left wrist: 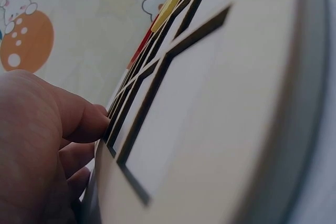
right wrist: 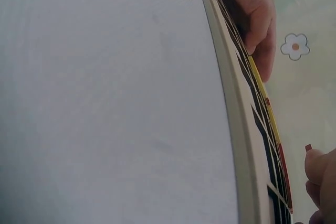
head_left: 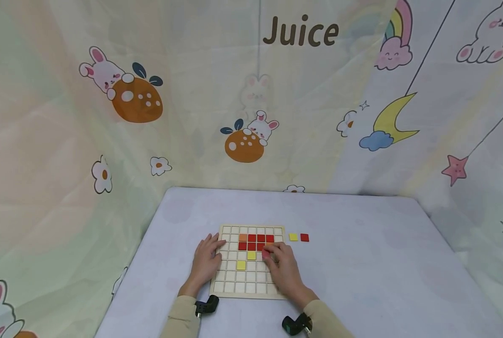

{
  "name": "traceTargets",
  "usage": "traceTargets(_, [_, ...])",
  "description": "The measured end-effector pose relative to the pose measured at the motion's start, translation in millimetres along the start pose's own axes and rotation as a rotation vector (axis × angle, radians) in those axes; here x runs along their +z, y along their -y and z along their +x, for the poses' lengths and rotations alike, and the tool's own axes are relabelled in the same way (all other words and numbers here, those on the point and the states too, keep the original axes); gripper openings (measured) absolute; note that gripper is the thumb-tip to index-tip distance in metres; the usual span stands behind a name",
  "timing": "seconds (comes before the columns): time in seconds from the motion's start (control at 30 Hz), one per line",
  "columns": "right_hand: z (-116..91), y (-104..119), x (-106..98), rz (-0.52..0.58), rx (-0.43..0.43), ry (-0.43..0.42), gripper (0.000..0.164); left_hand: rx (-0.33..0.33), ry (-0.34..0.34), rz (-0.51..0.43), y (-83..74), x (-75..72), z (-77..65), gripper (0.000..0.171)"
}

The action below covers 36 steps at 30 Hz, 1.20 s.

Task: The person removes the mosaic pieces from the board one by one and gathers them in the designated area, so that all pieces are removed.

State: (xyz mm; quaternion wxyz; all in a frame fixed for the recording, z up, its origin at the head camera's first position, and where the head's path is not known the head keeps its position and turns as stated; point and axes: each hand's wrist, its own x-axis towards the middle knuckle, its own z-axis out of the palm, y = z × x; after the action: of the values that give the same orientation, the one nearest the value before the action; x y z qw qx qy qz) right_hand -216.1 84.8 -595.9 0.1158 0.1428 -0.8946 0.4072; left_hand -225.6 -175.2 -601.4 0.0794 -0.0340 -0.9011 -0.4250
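Note:
A square wooden grid board (head_left: 246, 295) lies on the table, with red, orange and yellow square tiles in some cells. My left hand (head_left: 207, 259) rests at its left edge, fingers extended and touching the frame. In the left wrist view the thumb (left wrist: 86, 120) lies against the edge of the grid. My right hand (head_left: 286, 272) pinches a red tile (head_left: 266, 254) over the board, just below the rows of red tiles (head_left: 252, 246). The right wrist view shows that red tile (right wrist: 308, 148) at the fingertips, held above the board's surface.
Right of the board's top corner lie a loose yellow tile (head_left: 293, 237) and a loose red tile (head_left: 304, 237). Two yellow tiles sit lower in the grid, one being the yellow tile (head_left: 241, 265). A patterned curtain (head_left: 201, 141) hangs behind the white table (head_left: 361, 263).

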Motion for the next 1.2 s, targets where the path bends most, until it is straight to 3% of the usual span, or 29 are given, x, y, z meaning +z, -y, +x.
traceTargets(0.23, [4, -7, -11, -0.03, 0.036, -0.038, 0.036, -0.01, 0.0, 0.005, -0.8, -0.8, -0.2, 0.036])
traceTargets(0.5, [6, -22, -20, -0.064, 0.05, -0.073, 0.027, -0.007, -0.007, 0.003, -0.7, -1.7, -0.5, 0.037])
traceTargets(0.9, [7, -37, -43, -0.106, 0.15, -0.069, 0.032, 0.006, 0.0, -0.009, -0.4, -1.1, -0.4, 0.038])
traceTargets(1.2, [7, -52, -60, -0.123, 0.166, -0.116, 0.033, 0.008, -0.004, -0.011, -1.0, -0.8, -0.3, 0.037])
